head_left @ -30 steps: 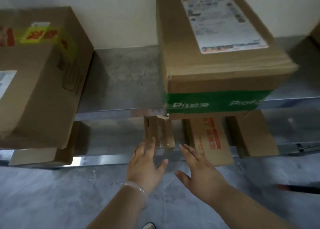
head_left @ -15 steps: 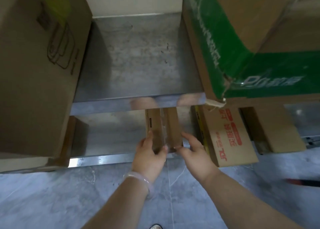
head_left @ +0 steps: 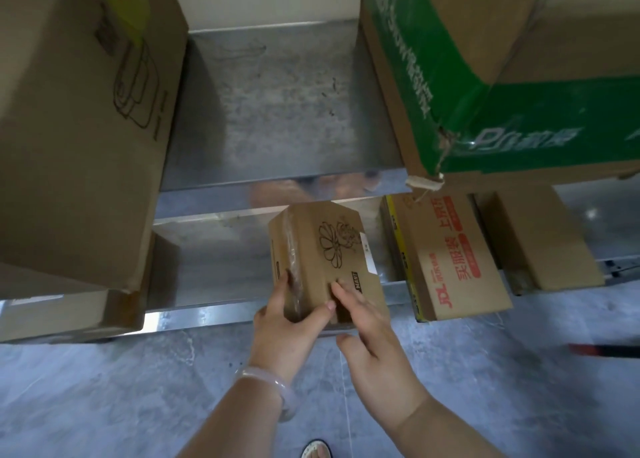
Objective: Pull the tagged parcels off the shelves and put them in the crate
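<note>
Cardboard flower-print parcel (head_left: 322, 249) tilted at lower shelf's (head_left: 207, 310) front edge, red-print box (head_left: 450, 260) at its 3 o'clock; left hand (head_left: 287, 329) grips its 7 o'clock corner, right hand (head_left: 377, 350) lays straight fingers on its 5 o'clock face.

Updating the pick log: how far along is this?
Done: nothing visible; no crate in view. In hand: left hand grips the flower box at the lower shelf's edge, right hand touching it. Left: carrying it to the crate; the red-print box sits alongside, tag not visible.
</note>
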A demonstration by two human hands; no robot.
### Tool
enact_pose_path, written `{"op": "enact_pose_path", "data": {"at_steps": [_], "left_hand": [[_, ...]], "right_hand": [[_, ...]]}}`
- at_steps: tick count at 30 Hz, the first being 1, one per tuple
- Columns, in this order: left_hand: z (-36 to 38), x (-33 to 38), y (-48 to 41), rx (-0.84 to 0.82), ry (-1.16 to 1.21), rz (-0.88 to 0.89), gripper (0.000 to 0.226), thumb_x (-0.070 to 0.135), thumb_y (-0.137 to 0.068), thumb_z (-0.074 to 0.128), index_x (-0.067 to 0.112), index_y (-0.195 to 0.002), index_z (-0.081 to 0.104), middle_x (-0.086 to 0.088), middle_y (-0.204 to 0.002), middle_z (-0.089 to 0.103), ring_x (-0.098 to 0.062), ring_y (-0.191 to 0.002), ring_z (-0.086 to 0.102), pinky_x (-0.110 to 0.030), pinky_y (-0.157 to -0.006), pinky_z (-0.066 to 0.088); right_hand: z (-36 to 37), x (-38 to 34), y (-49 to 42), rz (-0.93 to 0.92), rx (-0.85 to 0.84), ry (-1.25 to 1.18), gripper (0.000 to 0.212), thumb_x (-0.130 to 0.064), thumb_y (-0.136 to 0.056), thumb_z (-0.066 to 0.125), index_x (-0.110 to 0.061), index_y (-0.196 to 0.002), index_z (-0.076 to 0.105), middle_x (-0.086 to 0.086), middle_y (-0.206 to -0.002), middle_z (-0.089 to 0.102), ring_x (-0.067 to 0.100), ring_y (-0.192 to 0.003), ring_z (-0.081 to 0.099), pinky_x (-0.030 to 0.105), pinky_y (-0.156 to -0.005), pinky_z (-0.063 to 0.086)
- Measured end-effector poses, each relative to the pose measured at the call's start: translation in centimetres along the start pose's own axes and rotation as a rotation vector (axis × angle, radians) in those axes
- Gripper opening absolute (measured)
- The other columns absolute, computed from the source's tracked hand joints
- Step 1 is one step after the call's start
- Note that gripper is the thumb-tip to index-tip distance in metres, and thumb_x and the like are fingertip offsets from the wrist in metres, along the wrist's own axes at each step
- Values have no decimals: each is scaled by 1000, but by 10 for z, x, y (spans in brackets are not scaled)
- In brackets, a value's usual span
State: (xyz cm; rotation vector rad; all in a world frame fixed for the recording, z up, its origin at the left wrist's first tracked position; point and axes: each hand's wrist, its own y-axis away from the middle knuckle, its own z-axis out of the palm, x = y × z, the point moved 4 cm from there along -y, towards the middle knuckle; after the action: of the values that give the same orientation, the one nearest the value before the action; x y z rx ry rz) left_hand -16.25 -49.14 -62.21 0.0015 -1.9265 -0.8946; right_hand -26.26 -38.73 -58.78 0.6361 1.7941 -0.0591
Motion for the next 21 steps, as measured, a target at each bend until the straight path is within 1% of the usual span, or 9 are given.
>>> {"op": "enact_pose_path", "data": {"at_steps": [2,5,7,9,12,14,16,19,21], "left_hand": [[-4,-2,4,0,24,1,93,63,-51,72,56,-138,41,12,-126,58,-8,-110,59,-35,-100,47],[-10,-2,11,-30,110,17,75,52,-61,71,58,-131,45,24,-106,71,4,-98,65,-21,-89,49],[-13,-5,13,-41,162,-21,80,49,-64,68,53,-139,40,13,-111,73,-5,-103,67,-34,-98,49],[-13,-8,16,-75,245,-52,73,44,-68,67,53,-137,43,8,-114,73,-11,-107,67,-43,-102,48],[-6,-10,21,-189,400,-77,45,31,-91,60,52,-130,51,5,-117,72,-16,-108,68,-37,-91,56],[-2,-13,24,-229,494,-96,44,27,-92,56,44,-132,54,2,-119,71,-19,-109,68,-37,-87,58],[2,-15,26,-245,559,-125,50,32,-80,59,39,-129,58,-1,-117,72,-21,-107,69,-36,-82,59],[8,-15,27,-277,583,-153,58,36,-75,59,30,-132,56,-6,-119,71,-23,-108,69,-36,-85,58],[8,-15,27,-238,561,-162,56,37,-78,60,23,-132,56,-7,-121,70,-20,-109,68,-37,-94,53]], "right_hand": [[-6,0,1,-6,15,14,58,-15,-97,50,-56,-134,32,-34,-139,33,-14,-133,24,15,-113,23],[-32,12,-2,74,235,47,54,-24,-94,59,-38,-143,39,-17,-148,36,-2,-138,26,30,-117,25],[-54,24,-3,255,327,-6,64,-36,-90,65,-36,-146,34,-14,-153,30,2,-140,23,31,-116,20],[-66,34,-2,418,258,-180,72,-51,-84,67,-41,-146,33,-16,-152,29,7,-140,25,34,-113,23],[-67,39,1,504,135,-447,79,-73,-67,58,-47,-140,41,-16,-145,42,13,-136,37,42,-114,28],[-67,45,1,541,144,-630,81,-73,-64,55,-42,-138,46,-9,-137,56,17,-128,49,47,-112,34],[-68,50,2,578,133,-767,71,-68,-67,56,-39,-132,53,-3,-124,66,20,-117,60,49,-104,44],[-68,47,7,548,16,-763,45,-60,-85,56,-41,-126,60,-1,-121,68,22,-113,64,49,-93,52],[-71,46,9,522,49,-741,49,-57,-83,61,-42,-129,57,-2,-122,68,22,-112,64,47,-88,55]]}}
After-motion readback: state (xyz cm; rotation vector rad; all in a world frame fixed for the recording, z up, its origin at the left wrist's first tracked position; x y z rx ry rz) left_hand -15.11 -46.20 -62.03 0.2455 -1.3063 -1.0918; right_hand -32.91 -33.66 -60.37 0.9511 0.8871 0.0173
